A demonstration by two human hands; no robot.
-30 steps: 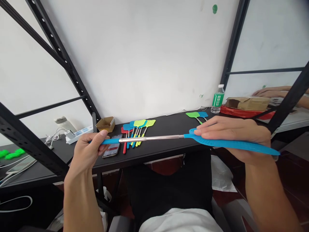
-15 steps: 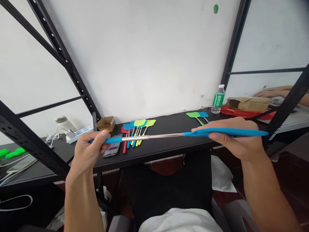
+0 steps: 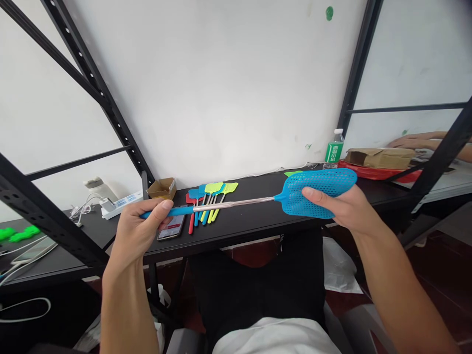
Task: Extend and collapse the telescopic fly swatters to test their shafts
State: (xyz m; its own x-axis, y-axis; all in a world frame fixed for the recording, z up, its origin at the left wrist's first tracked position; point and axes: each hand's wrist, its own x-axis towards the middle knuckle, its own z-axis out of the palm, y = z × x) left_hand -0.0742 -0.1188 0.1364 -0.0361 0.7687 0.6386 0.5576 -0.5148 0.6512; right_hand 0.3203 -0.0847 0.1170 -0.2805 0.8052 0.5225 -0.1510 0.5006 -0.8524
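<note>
I hold one blue fly swatter (image 3: 317,191) with a telescopic metal rod (image 3: 236,202) across my front, above the black table (image 3: 250,223). My left hand (image 3: 138,231) is closed round its blue grip at the left end. At the right end my right hand (image 3: 341,209) grips the perforated blue head, thumb on its face, which is turned toward me. Behind the rod, several fly swatters (image 3: 210,194) in blue, yellow-green and red lie side by side on the table. A phone (image 3: 171,227) lies just past my left hand.
A small cardboard box (image 3: 161,188), a power strip (image 3: 120,202) with cables, a green-labelled bottle (image 3: 333,150) and a brown box on a red tray (image 3: 379,158) stand on the table. Black rack posts (image 3: 55,231) flank both sides. Another person's hand (image 3: 416,140) rests at the far right.
My right hand has turned the swatter's head from edge-on to face me and pulled it left and up a little. The left hand has kept its hold on the grip.
</note>
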